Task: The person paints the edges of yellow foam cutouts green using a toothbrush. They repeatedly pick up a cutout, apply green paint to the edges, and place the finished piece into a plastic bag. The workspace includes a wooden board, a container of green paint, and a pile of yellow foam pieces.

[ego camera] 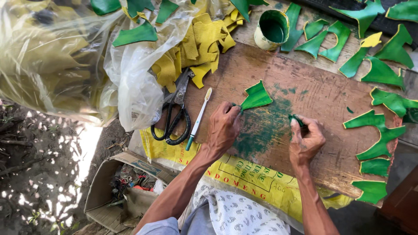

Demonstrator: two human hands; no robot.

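- One clear plastic bag (56,61) fills the frame from 9 to 11 o'clock, with yellow scraps showing through it and a few green ones lying on top.
- One wooden board (305,100) serves as the table at centre, stained with a green paint patch (261,130) between the two hands.
- One yellow printed sack (244,178) hangs under the board's near edge at 6 o'clock.
- One open cardboard box (113,191) sits on the ground at 7 o'clock.
- One heap of yellow leather pieces (196,48) lies at 12 o'clock; too overlapped to count.
- About fourteen painted green pieces (383,135) are spread from 1 to 4 o'clock, several with yellow edges.
- One pair of black-handled scissors (176,113) lies at 9 o'clock of the left hand.
- One green-stained paint tin (271,29) stands at 12 o'clock.
- One toothbrush (198,118) lies just beside the scissors, between them and the left hand.
- The left hand (223,128) pinches narrow on the tail of one fan-shaped green piece (257,96), which lies flat on the board at the hand's 1 o'clock.
- The right hand (307,139) is closed on one small green-stained dauber (296,119), pressed against the board.
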